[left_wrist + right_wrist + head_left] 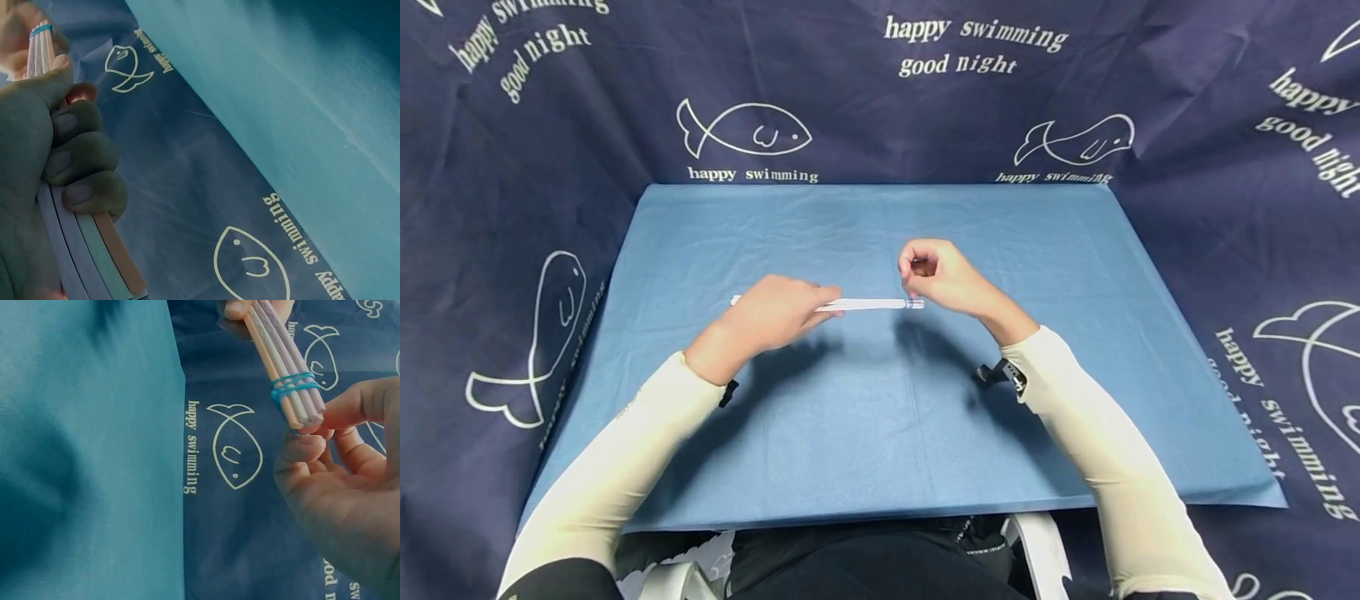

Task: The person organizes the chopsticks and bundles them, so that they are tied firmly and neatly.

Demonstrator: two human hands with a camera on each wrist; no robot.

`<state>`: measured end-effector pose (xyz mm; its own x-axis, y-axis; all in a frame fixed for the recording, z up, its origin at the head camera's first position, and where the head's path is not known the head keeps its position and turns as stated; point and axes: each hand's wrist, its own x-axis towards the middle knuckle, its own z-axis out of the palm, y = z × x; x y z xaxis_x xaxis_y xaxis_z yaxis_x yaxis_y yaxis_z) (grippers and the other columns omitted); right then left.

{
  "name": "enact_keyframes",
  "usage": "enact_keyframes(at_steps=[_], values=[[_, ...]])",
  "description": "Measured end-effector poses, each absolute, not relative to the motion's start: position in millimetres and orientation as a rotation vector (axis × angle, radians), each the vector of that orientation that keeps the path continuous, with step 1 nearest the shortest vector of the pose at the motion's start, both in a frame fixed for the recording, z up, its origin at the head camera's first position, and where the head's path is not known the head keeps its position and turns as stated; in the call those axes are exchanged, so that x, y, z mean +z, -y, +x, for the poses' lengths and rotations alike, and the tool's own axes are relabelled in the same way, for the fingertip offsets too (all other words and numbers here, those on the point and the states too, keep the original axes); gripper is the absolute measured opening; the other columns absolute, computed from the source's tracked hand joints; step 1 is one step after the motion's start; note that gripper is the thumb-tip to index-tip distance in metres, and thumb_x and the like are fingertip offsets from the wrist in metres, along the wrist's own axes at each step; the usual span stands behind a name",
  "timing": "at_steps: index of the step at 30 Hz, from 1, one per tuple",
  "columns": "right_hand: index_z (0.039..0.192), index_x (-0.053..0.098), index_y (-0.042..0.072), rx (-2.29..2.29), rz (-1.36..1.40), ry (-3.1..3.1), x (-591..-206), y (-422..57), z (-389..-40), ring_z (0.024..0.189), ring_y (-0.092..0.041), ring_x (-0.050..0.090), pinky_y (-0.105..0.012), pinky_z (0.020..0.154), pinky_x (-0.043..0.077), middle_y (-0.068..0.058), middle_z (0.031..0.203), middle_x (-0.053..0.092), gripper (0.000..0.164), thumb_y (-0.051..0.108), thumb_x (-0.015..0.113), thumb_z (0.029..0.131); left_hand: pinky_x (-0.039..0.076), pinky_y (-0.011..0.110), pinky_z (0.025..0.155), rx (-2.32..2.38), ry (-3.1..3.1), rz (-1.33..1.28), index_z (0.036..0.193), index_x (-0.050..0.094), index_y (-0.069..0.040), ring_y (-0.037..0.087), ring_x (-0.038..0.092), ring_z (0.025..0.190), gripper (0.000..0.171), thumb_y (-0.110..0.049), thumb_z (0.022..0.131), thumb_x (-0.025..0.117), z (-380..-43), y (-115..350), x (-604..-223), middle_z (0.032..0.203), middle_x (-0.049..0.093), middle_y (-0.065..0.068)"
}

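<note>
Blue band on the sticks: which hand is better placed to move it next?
Probably the right hand: it is close to the blue band, at the end of the sticks. The left hand grips them farther along, so it seems better for steadying.

The curled fingers of the left hand (72, 152) are covering the middle of the pastel chopsticks (81, 250), and the left wrist view's bottom edge is cutting off most near ends. The right wrist view's right edge is cropping the right hand (356, 487); those fingertips are hiding where the lower strand of the blue rubber band (295, 386) is ending. In the left wrist view, that hand is showing blurred. The head view is showing the band's loops too small to count.
</note>
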<state>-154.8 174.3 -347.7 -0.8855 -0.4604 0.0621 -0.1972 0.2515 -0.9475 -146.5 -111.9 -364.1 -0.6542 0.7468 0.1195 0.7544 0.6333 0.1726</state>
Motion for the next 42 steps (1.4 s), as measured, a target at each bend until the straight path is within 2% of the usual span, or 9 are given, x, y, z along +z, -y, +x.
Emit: enact_keyframes(at_steps=[4,7,11,17,20,25,30,35,42], values=[[0.089,0.064,-0.006,-1.724,-0.623,-2.325,-355.2,-180.9,-153.9,0.075,-0.010,0.064,-0.021,0.066,0.052,-0.003,0.085,0.067,0.009,-0.014,0.060,0.089,0.048,0.041,0.056,-0.329,2.800,-1.288,0.094,0.060,-0.019,0.019,0.051,0.059,0.020,-0.035,0.105,0.067,-148.5,114.4,-359.2,0.067,0.058,-0.004],[0.096,0.068,-0.010,-1.764,-0.627,-2.329,-359.9,-187.4,-151.7,0.073,-0.010,0.065,-0.021,0.069,0.054,0.000,0.088,0.071,0.009,-0.010,0.060,0.092,0.049,0.042,0.059,-0.331,2.827,-1.280,0.096,0.060,-0.019,0.020,0.052,0.061,0.020,-0.036,0.106,0.065,-150.0,115.4,-357.3,0.069,0.059,-0.004],[0.105,0.071,-0.014,-1.786,-0.673,-2.318,-364.9,-196.3,-145.6,0.068,-0.009,0.066,-0.020,0.065,0.054,0.000,0.085,0.076,0.017,-0.008,0.063,0.092,0.049,0.043,0.062,-0.345,2.876,-1.255,0.098,0.060,-0.020,0.020,0.053,0.063,0.020,-0.038,0.107,0.064,-151.5,116.5,-357.3,0.070,0.059,-0.004],[0.107,0.081,-0.002,-1.716,-0.628,-2.417,-374.6,-194.7,-138.8,0.060,-0.003,0.059,-0.018,0.052,0.044,-0.002,0.078,0.076,0.022,0.004,0.086,0.087,0.046,0.041,0.060,-0.352,2.879,-1.257,0.094,0.059,-0.020,0.020,0.050,0.061,0.021,-0.037,0.106,0.065,-153.1,115.2,-356.4,0.068,0.055,-0.004],[0.111,0.082,0.001,-1.708,-0.628,-2.434,-379.5,-189.9,-137.0,0.056,-0.004,0.057,-0.020,0.048,0.041,-0.005,0.079,0.078,0.023,0.006,0.085,0.089,0.044,0.040,0.058,-0.346,2.867,-1.274,0.092,0.058,-0.020,0.020,0.050,0.059,0.022,-0.037,0.106,0.066,-154.0,112.4,-354.5,0.067,0.054,-0.004],[0.119,0.079,0.002,-1.723,-0.625,-2.378,-382.2,-184.4,-133.5,0.058,-0.007,0.063,-0.023,0.051,0.049,-0.013,0.093,0.083,0.026,0.006,0.081,0.093,0.044,0.040,0.057,-0.315,2.856,-1.280,0.092,0.058,-0.020,0.021,0.050,0.058,0.023,-0.037,0.104,0.067,-154.0,108.4,-349.4,0.066,0.055,-0.004],[0.125,0.076,0.001,-1.695,-0.613,-2.359,-381.9,-183.7,-132.2,0.060,-0.009,0.065,-0.023,0.052,0.049,-0.018,0.096,0.082,0.031,0.008,0.079,0.095,0.045,0.041,0.057,-0.281,2.849,-1.288,0.093,0.059,-0.018,0.021,0.051,0.058,0.023,-0.036,0.104,0.068,-153.8,107.2,-348.7,0.066,0.056,-0.003],[0.131,0.074,0.003,-1.660,-0.637,-2.347,-385.4,-181.4,-133.0,0.065,-0.011,0.068,-0.026,0.057,0.052,-0.018,0.094,0.082,0.034,0.010,0.077,0.097,0.048,0.041,0.058,-0.220,2.835,-1.293,0.093,0.060,-0.015,0.021,0.052,0.058,0.026,-0.037,0.104,0.068,-154.9,101.3,-352.6,0.067,0.057,-0.001],[0.134,0.073,0.009,-1.626,-0.616,-2.353,-392.1,-174.3,-131.5,0.052,-0.015,0.053,-0.024,0.048,0.041,-0.018,0.083,0.080,0.035,0.012,0.074,0.100,0.049,0.040,0.060,-0.221,2.891,-1.299,0.093,0.061,-0.013,0.022,0.051,0.059,0.031,-0.041,0.105,0.067,-153.8,94.1,-354.3,0.068,0.056,-0.001]])
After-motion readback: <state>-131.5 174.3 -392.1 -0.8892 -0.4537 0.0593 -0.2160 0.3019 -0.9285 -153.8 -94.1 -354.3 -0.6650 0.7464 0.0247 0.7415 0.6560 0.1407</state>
